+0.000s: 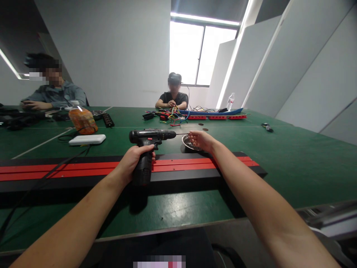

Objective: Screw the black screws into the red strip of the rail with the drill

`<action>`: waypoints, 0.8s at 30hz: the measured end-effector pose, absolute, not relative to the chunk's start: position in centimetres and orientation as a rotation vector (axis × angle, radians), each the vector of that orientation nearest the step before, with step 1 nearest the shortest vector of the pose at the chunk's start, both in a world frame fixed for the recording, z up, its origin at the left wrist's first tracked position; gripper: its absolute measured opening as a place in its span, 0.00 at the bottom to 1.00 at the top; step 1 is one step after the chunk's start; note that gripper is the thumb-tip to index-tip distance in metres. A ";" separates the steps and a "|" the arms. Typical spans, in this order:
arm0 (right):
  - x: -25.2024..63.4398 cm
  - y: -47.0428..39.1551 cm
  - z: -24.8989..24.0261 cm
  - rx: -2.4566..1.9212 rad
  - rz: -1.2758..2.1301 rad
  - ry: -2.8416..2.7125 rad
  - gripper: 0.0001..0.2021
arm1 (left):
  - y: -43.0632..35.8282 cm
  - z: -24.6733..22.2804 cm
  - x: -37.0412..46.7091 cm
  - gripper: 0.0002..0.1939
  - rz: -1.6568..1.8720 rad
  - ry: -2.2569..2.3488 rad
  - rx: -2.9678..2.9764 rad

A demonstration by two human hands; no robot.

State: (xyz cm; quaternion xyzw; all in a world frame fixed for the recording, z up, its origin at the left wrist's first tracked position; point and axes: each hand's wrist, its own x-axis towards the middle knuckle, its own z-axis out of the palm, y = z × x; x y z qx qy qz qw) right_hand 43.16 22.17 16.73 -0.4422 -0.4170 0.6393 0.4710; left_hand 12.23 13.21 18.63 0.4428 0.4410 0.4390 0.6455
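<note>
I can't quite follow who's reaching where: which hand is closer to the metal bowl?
The right hand, over the bowl; the left grips the drill.

The drill (pixel 143 160) in the middle of the frame looks like black plastic, a bit shiny on top and duller on its grip, with a thin dark metal bit (pixel 182 134) at its front, and the bowl (pixel 184 144) beside it is smooth, shiny metal. The green table top (pixel 279 163) is flat and smooth with a soft shine that glows near the bottom middle, while the red strips (pixel 178 168) look smooth and mostly matt. At the left, the white box (pixel 87 139) looks like smooth plastic, the fat bottle (pixel 83 121) is see-through, shiny plastic, and the grey jacket (pixel 75 93) is soft, dull cloth.
</note>
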 end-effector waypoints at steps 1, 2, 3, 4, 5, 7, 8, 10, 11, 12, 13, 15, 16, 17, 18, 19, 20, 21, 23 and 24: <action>43.2 22.2 16.7 -1.081 1.567 -1.021 0.07 | 13.2 18.6 12.2 0.12 1.002 1.005 1.009; 43.2 22.2 16.7 -1.080 1.568 -1.019 0.07 | 13.3 18.6 12.3 0.12 1.004 1.007 1.008; 43.2 22.2 16.7 -1.081 1.567 -1.015 0.07 | 13.3 18.6 12.3 0.12 1.004 1.009 1.007; 43.2 22.2 16.7 -1.084 1.562 -1.008 0.07 | 13.3 18.6 12.3 0.12 1.004 1.009 1.005; 43.2 22.3 16.7 -1.088 1.556 -1.002 0.07 | 13.3 18.6 12.3 0.12 1.003 1.007 1.003; 43.3 22.4 16.6 -1.099 1.541 -0.995 0.06 | 13.3 18.6 12.2 0.12 1.000 1.002 0.995; 43.3 22.4 16.5 -1.103 1.532 -0.996 0.06 | 13.3 18.6 12.2 0.12 1.001 1.000 0.990; 43.3 22.5 16.4 -1.104 1.517 -1.008 0.04 | 13.3 18.5 12.2 0.12 1.002 0.998 0.984; 43.3 22.5 16.4 -1.102 1.510 -1.019 0.04 | 13.3 18.5 12.2 0.12 1.002 0.998 0.983; 43.3 22.5 16.4 -1.097 1.502 -1.032 0.03 | 13.3 18.5 12.2 0.12 1.001 0.999 0.985; 43.3 22.5 16.4 -1.090 1.495 -1.050 0.03 | 13.3 18.5 12.2 0.12 1.003 1.000 0.987; 43.3 22.4 16.3 -1.075 1.477 -1.097 0.04 | 13.3 18.5 12.3 0.12 1.004 1.001 0.990; 43.3 22.4 16.2 -1.069 1.466 -1.120 0.04 | 13.3 18.5 12.3 0.12 1.003 1.000 0.991; 43.4 22.4 16.1 -1.065 1.455 -1.140 0.05 | 13.3 18.6 12.3 0.12 1.001 0.999 0.992; 43.4 22.4 16.1 -1.062 1.445 -1.157 0.05 | 13.2 18.7 12.3 0.12 0.999 0.999 0.993; 43.4 22.4 16.0 -1.060 1.435 -1.168 0.04 | 13.2 18.7 12.3 0.12 0.997 1.000 0.993; 43.4 22.4 15.9 -1.058 1.427 -1.174 0.04 | 13.1 18.8 12.3 0.12 0.995 1.002 0.993; 43.4 22.5 15.9 -1.059 1.422 -1.176 0.04 | 13.1 18.8 12.2 0.12 0.996 1.003 0.992; 43.5 22.5 15.8 -1.066 1.421 -1.173 0.04 | 13.0 18.8 12.2 0.12 0.994 1.005 0.989; 43.4 22.5 15.8 -1.073 1.422 -1.170 0.04 | 13.1 18.8 12.2 0.13 0.995 1.004 0.986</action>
